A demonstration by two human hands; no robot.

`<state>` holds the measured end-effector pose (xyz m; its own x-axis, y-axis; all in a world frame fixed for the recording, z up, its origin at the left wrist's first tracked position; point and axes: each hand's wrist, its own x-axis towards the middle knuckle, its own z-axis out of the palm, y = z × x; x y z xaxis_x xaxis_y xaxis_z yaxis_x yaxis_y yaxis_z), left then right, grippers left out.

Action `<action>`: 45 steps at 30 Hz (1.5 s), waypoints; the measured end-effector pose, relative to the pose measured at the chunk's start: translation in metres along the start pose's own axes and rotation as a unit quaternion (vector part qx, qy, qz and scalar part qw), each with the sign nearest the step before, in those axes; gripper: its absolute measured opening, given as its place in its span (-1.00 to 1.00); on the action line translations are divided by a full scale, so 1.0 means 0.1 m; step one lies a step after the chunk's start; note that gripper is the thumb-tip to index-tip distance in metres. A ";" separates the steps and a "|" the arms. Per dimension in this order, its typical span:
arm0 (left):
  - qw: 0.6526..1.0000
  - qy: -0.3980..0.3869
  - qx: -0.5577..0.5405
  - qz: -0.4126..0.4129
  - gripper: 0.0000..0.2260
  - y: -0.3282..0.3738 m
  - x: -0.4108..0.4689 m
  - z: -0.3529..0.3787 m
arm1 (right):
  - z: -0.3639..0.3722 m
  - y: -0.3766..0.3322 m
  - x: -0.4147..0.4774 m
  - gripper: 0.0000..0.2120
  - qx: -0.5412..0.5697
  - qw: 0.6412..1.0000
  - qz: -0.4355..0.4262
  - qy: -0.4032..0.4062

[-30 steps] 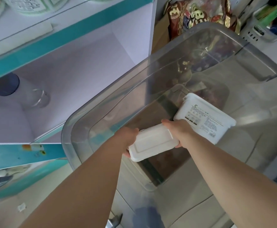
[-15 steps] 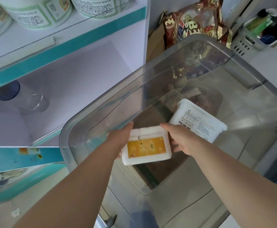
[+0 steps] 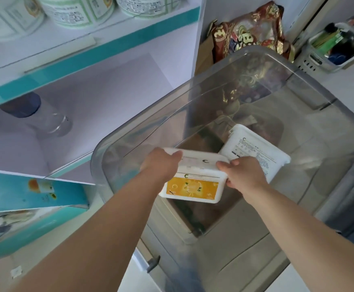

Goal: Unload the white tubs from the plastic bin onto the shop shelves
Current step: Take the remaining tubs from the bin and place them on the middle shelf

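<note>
- A clear, smooth plastic bin with rounded corners sits beside the shelves.
- The left hand and right hand each grip one end of a rectangular white tub with a glossy orange label, inside the bin.
- A second white tub lies just behind it.
- The pale lilac, teal-edged shelf carries a clear bottle.

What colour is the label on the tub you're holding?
Orange-yellow with a pale printed pattern, on the near side of the white tub. Head view shows it.
</note>
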<state>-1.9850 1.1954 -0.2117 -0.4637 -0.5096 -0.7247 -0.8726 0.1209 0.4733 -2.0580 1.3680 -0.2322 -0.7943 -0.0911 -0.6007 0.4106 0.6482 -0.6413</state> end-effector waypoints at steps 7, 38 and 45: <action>0.966 0.107 -0.123 0.200 -0.52 -0.17 -1.15 -0.66 | -0.30 -0.60 -1.22 -0.79 0.078 0.975 -0.184 0.098; 0.825 0.467 -0.240 0.209 -0.26 -3.85 -2.61 -4.56 | 3.67 -2.39 -4.53 -0.38 -0.054 0.782 -0.608 -0.130; 0.824 0.482 -0.226 0.193 -0.36 -3.67 -2.26 -4.84 | 3.96 -2.80 -4.30 -0.47 -0.143 0.772 -0.617 -0.059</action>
<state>-1.4857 0.8537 0.0213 -0.1662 -0.9739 0.1547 -0.4411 0.2137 0.8717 -1.6541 0.9265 0.0160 -0.4481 -0.8295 0.3334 -0.7545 0.1508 -0.6388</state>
